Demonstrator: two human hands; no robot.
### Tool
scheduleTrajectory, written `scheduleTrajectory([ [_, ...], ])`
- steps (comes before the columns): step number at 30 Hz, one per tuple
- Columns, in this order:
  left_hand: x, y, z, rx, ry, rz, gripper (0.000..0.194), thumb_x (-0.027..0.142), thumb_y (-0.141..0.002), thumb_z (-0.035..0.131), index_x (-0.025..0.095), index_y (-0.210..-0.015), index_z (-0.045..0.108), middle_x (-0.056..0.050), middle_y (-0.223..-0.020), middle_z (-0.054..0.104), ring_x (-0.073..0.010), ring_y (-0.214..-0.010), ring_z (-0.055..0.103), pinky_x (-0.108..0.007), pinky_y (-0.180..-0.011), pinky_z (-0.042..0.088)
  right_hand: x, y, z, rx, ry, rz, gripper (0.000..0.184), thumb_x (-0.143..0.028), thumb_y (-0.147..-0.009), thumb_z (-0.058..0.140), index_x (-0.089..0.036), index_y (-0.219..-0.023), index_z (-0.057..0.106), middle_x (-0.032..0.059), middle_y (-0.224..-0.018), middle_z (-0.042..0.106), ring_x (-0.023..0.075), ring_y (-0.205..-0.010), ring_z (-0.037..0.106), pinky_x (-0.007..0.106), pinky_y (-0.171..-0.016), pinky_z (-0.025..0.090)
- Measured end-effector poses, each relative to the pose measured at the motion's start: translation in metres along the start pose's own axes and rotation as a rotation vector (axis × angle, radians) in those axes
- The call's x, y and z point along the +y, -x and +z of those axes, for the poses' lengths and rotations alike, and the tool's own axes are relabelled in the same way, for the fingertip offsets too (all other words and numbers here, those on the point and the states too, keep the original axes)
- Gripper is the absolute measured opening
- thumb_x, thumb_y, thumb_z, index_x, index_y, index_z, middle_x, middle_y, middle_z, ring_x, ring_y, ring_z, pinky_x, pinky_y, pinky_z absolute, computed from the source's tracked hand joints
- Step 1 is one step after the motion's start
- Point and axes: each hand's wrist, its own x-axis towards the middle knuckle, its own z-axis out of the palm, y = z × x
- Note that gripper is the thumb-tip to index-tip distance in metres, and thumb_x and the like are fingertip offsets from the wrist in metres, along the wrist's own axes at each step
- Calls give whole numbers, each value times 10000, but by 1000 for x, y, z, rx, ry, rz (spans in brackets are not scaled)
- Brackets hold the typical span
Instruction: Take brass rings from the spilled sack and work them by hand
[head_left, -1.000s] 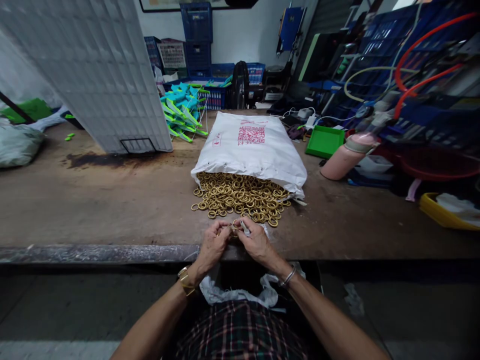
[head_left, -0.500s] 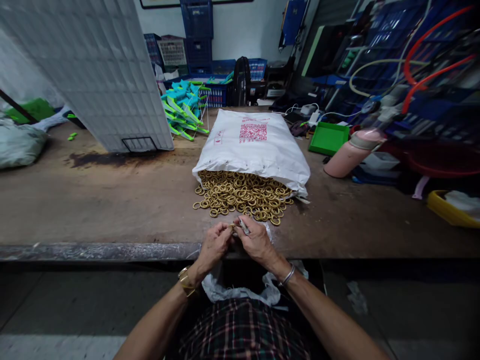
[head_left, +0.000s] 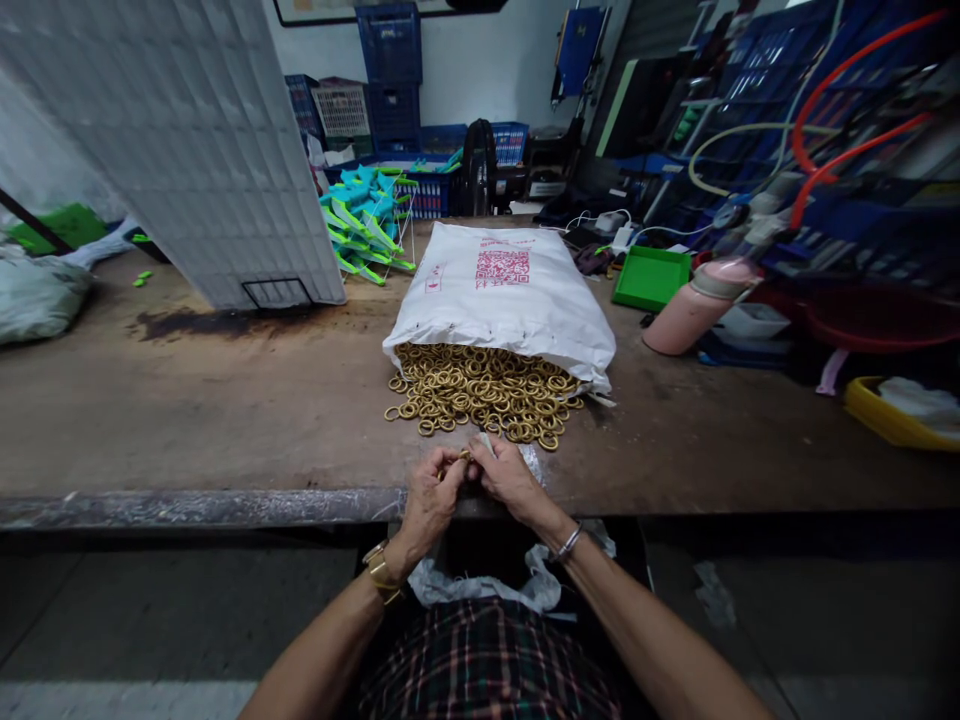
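My left hand [head_left: 433, 492] is closed at the table's front edge, with a small gold-coloured ring [head_left: 464, 455] pinched between thumb and fingers. Close against it, my right hand [head_left: 511, 480] is closed around a small, pale blade-like tool [head_left: 486, 441]; its exact kind is hard to make out. The tool's working end is hidden by the fingers near the ring. Just beyond both hands, many gold-coloured rings [head_left: 487, 390] spill from the mouth of a white woven sack [head_left: 555, 290] that lies on its side with red print on top.
The brown wooden table [head_left: 225, 420] carries a tall pale ribbed panel [head_left: 225, 170] at left and turquoise-green plastic pieces [head_left: 367, 220] behind. To the right are a green tray [head_left: 651, 278], a pink bottle [head_left: 686, 315] and a yellow tray [head_left: 885, 425]. An open bag [head_left: 487, 590] hangs below the table edge.
The view has shifted slightly. My left hand has turned a little and the ring shows more clearly at its fingertips. The right hand still grips the pale tool, now at a different angle.
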Motion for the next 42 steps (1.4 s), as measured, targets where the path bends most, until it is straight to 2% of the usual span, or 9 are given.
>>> scheduleTrajectory([
  [7,-2,-1,-4,-70,27,-53,239,378,-783,537,146,-827,578,33,-606,511,-73,-522,427,-189,-507,323,-8,-1,1,116,179,-160,218,-375,-734,468,-185,-628,468,-49,-583,420,100,-566,387,218,-537,311],
  [13,-1,0,-7,-158,184,-190,302,455,-762,556,163,-831,519,60,-561,482,-33,-390,324,-169,-388,232,-8,0,0,101,246,-161,217,-373,-757,431,-186,-653,469,-42,-604,427,109,-590,402,228,-569,312],
  [20,-3,1,-13,-223,430,-279,292,423,-744,604,165,-798,480,57,-590,494,-20,-398,346,-138,-368,234,-8,0,0,89,250,-185,227,-361,-796,390,-194,-650,436,-41,-598,416,110,-570,398,224,-558,314],
  [24,-5,1,-12,-193,492,-289,293,415,-739,616,167,-794,469,59,-599,501,-14,-387,334,-133,-357,220,-2,1,-1,132,399,-211,203,-308,-824,357,-191,-700,469,-22,-602,458,121,-569,430,227,-557,304],
  [28,-6,1,-10,-160,487,-261,324,448,-729,618,169,-812,474,52,-638,525,-13,-392,340,-135,-355,226,3,10,-2,32,723,-334,138,-175,-797,374,-190,-762,506,-3,-614,509,127,-550,431,240,-546,266],
  [31,-8,1,-10,-151,468,-252,350,465,-717,625,171,-825,467,50,-646,530,-14,-391,338,-138,-354,221,3,14,-2,-21,869,-368,194,-90,-739,394,-184,-839,531,23,-673,583,142,-587,478,249,-556,261],
  [36,-11,2,-10,-157,412,-220,311,448,-757,590,173,-816,458,49,-634,521,-17,-388,319,-147,-356,219,-2,16,-2,-45,1001,-332,242,-76,-737,405,-176,-904,548,47,-735,634,159,-632,526,261,-559,247],
  [42,-12,3,-9,-162,358,-197,311,468,-775,561,172,-780,466,65,-563,453,-28,-396,299,-154,-365,210,-4,17,-4,-67,1026,-288,276,-76,-741,411,-161,-961,555,59,-756,641,170,-649,534,262,-559,245],
])
